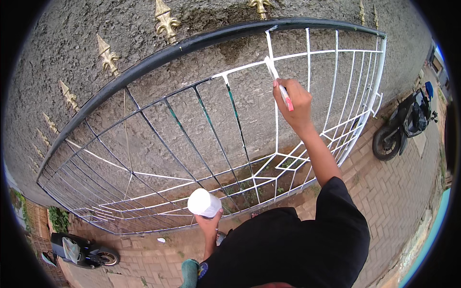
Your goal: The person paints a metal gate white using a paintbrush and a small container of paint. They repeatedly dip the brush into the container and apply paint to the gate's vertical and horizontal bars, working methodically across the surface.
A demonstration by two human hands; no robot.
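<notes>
My right hand (294, 104) grips a paintbrush (275, 72) with a white-coated shaft and a pinkish-red handle end. Its bristles touch the metal gate (242, 67) near where a white upright meets the upper crossbar. In my left hand (210, 223), lower down, is a cup of white paint (200, 202). Bars on the gate's right side are white. Toward the left, many uprights are dark, a few with green patches, while several lower bars are white. The thick top rail (201, 40) is black, with a white smear above the brush.
Gold spearhead finials (166, 21) stand along the top rail before a rough grey wall (216, 108). One motorcycle (405, 122) is parked on the brick paving (381, 201) at right, another motorcycle (84, 252) at lower left. A white scrap (161, 240) lies on the ground.
</notes>
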